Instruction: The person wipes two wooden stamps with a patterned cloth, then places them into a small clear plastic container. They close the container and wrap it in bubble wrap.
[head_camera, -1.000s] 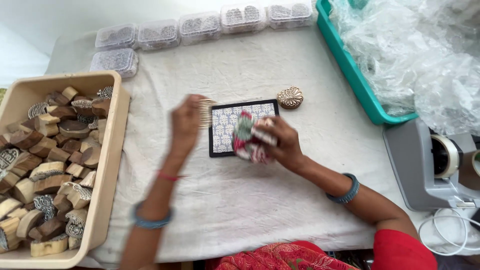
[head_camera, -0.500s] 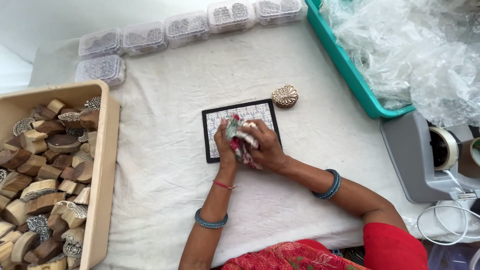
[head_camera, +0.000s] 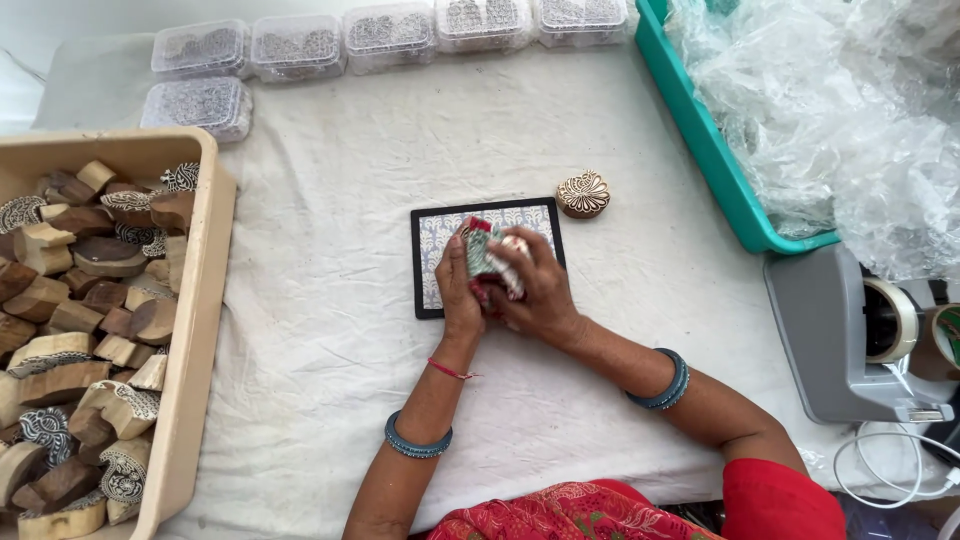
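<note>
One table (head_camera: 330, 400), covered with a white cloth, carries every item in view. At its left edge sits a beige tray (head_camera: 205, 300) filled with carved wooden stamp blocks (head_camera: 80, 320). At the upper right, a teal bin (head_camera: 705, 150) holds crumpled clear plastic bags (head_camera: 840, 110). Below the bin stands a grey tape dispenser (head_camera: 850, 340) with a roll of tape mounted in it. Along the far edge of the table runs a row of clear lidded boxes (head_camera: 300, 45), with one further box set just in front of the row at the left. Near the centre of the cloth lies a flat black-framed tile (head_camera: 435, 240) with a pale patterned face. Just beside its upper right corner, apart from it, rests a single round carved block (head_camera: 583, 193), pattern side up. Both hands work over the tile. The left hand (head_camera: 458, 290) is closed against the left side of a small folded piece of printed cloth (head_camera: 482, 250), red and green in colour. The right hand (head_camera: 535, 285) is curled over the same piece from the right, fingers wrapped around it. The piece is held between the two hands directly above the tile; whether it touches the tile cannot be determined.
</note>
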